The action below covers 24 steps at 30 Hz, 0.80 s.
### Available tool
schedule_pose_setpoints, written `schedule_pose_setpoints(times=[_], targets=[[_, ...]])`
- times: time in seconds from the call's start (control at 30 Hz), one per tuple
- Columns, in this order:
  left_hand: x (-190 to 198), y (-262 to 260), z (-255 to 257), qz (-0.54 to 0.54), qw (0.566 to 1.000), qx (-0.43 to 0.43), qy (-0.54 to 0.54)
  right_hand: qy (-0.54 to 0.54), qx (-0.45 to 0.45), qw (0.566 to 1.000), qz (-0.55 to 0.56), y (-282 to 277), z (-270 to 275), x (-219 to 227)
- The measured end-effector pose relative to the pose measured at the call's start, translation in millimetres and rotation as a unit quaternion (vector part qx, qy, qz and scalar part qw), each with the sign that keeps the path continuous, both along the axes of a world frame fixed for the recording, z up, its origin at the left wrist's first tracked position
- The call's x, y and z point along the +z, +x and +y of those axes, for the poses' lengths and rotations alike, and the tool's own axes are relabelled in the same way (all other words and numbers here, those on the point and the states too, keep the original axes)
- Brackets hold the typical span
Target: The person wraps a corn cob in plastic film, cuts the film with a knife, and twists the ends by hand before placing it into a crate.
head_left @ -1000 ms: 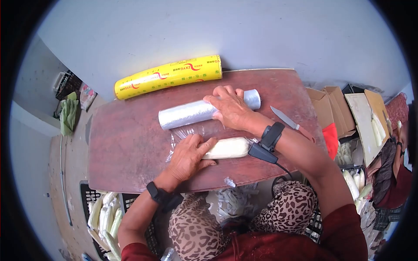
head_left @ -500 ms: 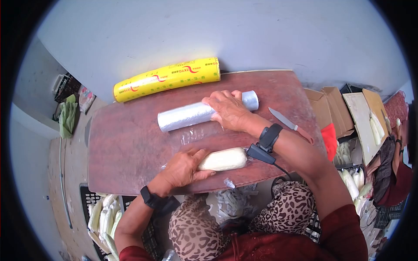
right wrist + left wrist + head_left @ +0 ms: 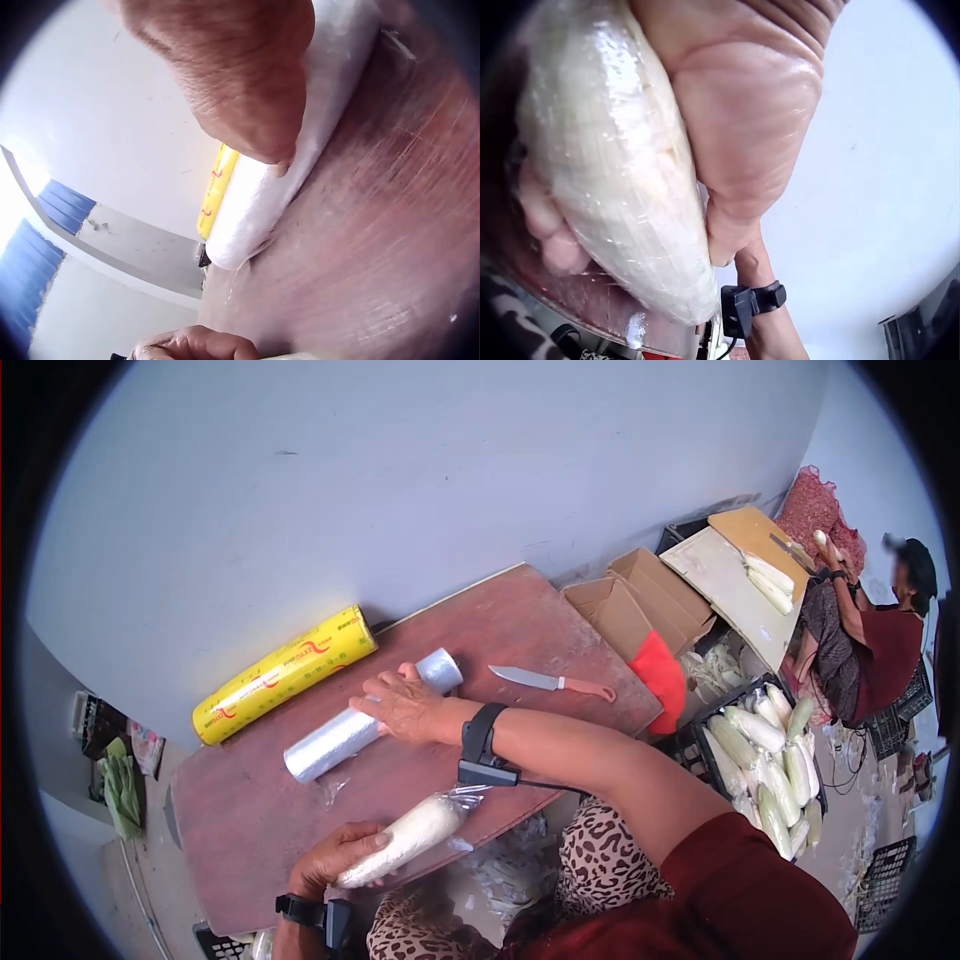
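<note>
My left hand holds a pale, long vegetable wrapped in clear film, tilted above the table's front edge. In the left wrist view the thumb side of the hand lies along one side of the wrapped vegetable, and fingertips show on the other. Loose film sticks out at its far end. On the table, my right hand grips a roll of clear film from above. The right wrist view shows this hand over the roll; most of its fingers are hidden there.
A yellow printed roll lies along the back of the red-brown table. A knife lies at the right. Beyond stand cardboard boxes, a red cloth and a crate of pale vegetables; another person sits farther right.
The head view has swung to the right. My left hand has lifted the wrapped vegetable off the table and tilted it. The right hand stays on the film roll.
</note>
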<state>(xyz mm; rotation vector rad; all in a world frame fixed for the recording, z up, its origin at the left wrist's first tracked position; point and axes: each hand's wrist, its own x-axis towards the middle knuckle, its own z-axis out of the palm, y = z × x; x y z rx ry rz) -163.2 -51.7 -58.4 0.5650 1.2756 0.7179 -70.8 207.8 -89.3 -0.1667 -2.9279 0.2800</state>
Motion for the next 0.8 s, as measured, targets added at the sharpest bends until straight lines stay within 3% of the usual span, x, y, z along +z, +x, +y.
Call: schedule_pose_setpoints(times=[0.13, 0.17, 0.27, 0.37, 0.4, 0.47, 0.5, 0.67, 0.7, 0.8], targets=[[3.4, -16.1, -22.1, -0.057, 0.997, 0.048, 0.015, 0.011, 0.021, 1.000, 0.008, 0.3, 5.3, 4.0], [11.6, -17.2, -25.2, -0.067, 0.996, 0.060, 0.026, -0.003, 0.010, 0.999, -0.044, 5.6, 4.1, 25.5], [24.0, -23.2, -30.8, -0.080, 0.990, 0.078, 0.084, -0.024, -0.042, 0.999, 0.011, 10.1, 11.5, 51.3], [38.4, -25.7, -32.1, -0.069, 0.986, 0.075, 0.131, -0.165, -0.089, 0.982, 0.009, 20.6, 14.7, 95.8], [40.8, -27.5, -31.8, -0.072, 0.985, 0.067, 0.139, -0.255, -0.051, 0.966, 0.017, 31.6, 12.0, 108.8], [42.8, -37.4, -31.1, -0.081, 0.983, 0.047, 0.155, -0.424, 0.023, 0.905, 0.032, 53.9, 3.5, 137.9], [53.9, -24.3, -28.6, -0.083, 0.981, 0.052, 0.167, -0.518, 0.007, 0.856, -0.009, 81.6, -2.4, 158.5], [93.4, 0.7, -25.5, -0.094, 0.972, 0.042, 0.212, -0.537, 0.042, 0.843, -0.018, 133.8, -20.8, 179.3], [83.2, -22.1, -27.9, -0.101, 0.968, 0.030, 0.227, -0.533, 0.033, 0.845, -0.019, 117.8, -30.4, 172.5], [111.9, 9.4, -26.3, -0.087, 0.966, 0.029, 0.240, -0.574, 0.054, 0.817, -0.027, 149.6, -31.0, 195.2]])
